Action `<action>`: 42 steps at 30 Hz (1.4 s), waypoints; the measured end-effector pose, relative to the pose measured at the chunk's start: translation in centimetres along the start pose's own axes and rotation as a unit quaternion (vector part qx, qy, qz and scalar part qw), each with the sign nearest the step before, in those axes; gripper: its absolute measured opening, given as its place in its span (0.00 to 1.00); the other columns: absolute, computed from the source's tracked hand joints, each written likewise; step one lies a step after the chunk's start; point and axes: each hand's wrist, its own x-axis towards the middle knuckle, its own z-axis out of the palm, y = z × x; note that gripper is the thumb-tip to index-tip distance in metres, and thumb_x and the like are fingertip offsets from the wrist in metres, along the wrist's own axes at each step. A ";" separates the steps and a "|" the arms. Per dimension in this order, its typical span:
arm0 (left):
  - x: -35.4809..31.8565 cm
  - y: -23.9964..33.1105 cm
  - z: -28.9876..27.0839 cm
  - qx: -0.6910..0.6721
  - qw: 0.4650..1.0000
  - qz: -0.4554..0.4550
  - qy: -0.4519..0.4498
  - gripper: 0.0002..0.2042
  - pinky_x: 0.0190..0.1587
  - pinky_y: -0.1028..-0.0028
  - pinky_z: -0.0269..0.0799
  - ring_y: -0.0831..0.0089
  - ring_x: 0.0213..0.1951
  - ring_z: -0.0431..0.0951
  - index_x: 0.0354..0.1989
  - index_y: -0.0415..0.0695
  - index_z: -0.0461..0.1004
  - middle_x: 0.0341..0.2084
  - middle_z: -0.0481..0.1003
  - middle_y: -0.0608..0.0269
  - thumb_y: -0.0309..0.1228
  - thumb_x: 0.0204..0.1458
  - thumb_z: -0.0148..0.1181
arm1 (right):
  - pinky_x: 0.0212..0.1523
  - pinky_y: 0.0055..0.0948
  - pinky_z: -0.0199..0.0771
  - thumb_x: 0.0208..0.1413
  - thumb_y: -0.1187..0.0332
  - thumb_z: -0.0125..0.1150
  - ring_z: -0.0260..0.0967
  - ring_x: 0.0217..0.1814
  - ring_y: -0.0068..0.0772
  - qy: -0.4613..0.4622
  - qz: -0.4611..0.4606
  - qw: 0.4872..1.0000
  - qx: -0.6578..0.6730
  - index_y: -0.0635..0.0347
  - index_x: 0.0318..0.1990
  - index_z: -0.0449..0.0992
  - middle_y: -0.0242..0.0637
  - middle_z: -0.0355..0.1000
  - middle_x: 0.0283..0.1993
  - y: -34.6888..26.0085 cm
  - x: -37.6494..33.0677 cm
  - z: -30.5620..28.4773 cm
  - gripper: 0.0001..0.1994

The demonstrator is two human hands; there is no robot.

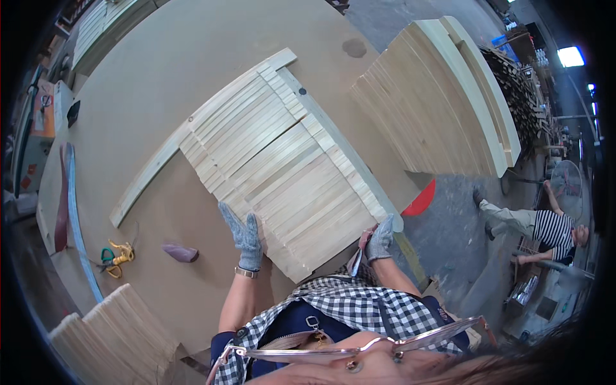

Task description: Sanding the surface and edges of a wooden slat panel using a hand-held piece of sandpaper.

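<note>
A: Where's the slat row (282, 173)?
B: Mid tabletop (192, 58), tilted, edges slightly stepped. Curved strip (151, 170) along its upper L edge, w/ one end sticking out well past the slats; straight strip (350, 147) along the R edge.
A: Hands?
B: L hand (244, 237), gloved: open, fingers straight, at the lower L edge. R hand (380, 240), also gloved, at the lower R corner; can't tell if it's gripping.
A: Room?
B: Most on the L: bare top btwn slats and purple block (179, 252), shears (119, 256) beyond. R side's narrower: board stack (436, 96) near, red piece (420, 197) at table edge.
</note>
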 end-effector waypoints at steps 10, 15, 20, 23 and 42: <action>-0.8 -1.5 1.2 -0.051 0.997 0.066 0.001 0.38 0.67 0.65 0.33 0.55 0.68 0.35 0.65 0.34 0.41 0.66 0.37 0.45 0.40 0.52 0.54 | 0.36 0.26 0.65 0.61 0.61 0.46 0.63 0.34 0.27 -0.079 0.188 0.976 0.073 0.63 0.38 0.71 0.30 0.67 0.33 -9.0 -1.2 -3.3 0.14; -1.3 0.2 -1.8 0.088 0.975 0.188 0.080 0.34 0.65 0.62 0.45 0.49 0.64 0.50 0.62 0.34 0.52 0.62 0.53 0.41 0.40 0.51 0.57 | 0.33 0.23 0.64 0.61 0.65 0.48 0.62 0.31 0.23 -0.117 -0.222 0.962 -0.107 0.61 0.36 0.70 0.32 0.66 0.29 -13.1 -2.7 0.5 0.09; -8.4 5.2 -3.1 -0.296 0.925 -0.027 -0.235 0.27 0.54 0.68 0.65 0.65 0.50 0.70 0.59 0.35 0.58 0.50 0.69 0.51 0.35 0.54 0.56 | 0.31 0.30 0.67 0.56 0.70 0.54 0.65 0.31 0.29 -0.292 -0.143 0.946 0.005 0.64 0.44 0.67 0.38 0.67 0.31 -19.6 -7.4 8.7 0.11; -10.9 5.5 -1.8 -0.284 0.913 -0.101 -0.276 0.23 0.44 0.71 0.71 0.71 0.42 0.73 0.54 0.36 0.64 0.39 0.73 0.58 0.36 0.53 0.59 | 0.36 0.31 0.70 0.53 0.66 0.59 0.68 0.35 0.32 -0.399 -0.174 0.900 -0.005 0.65 0.49 0.66 0.43 0.69 0.35 -20.1 -10.3 10.8 0.18; 9.0 -4.4 -3.1 -0.395 0.914 -0.023 0.093 0.30 0.66 0.70 0.42 0.69 0.67 0.42 0.66 0.40 0.40 0.67 0.42 0.57 0.43 0.62 0.38 | 0.42 0.30 0.71 0.47 0.66 0.65 0.73 0.40 0.35 -0.426 -0.192 0.875 -0.128 0.62 0.45 0.72 0.42 0.74 0.39 -17.5 -1.2 3.1 0.18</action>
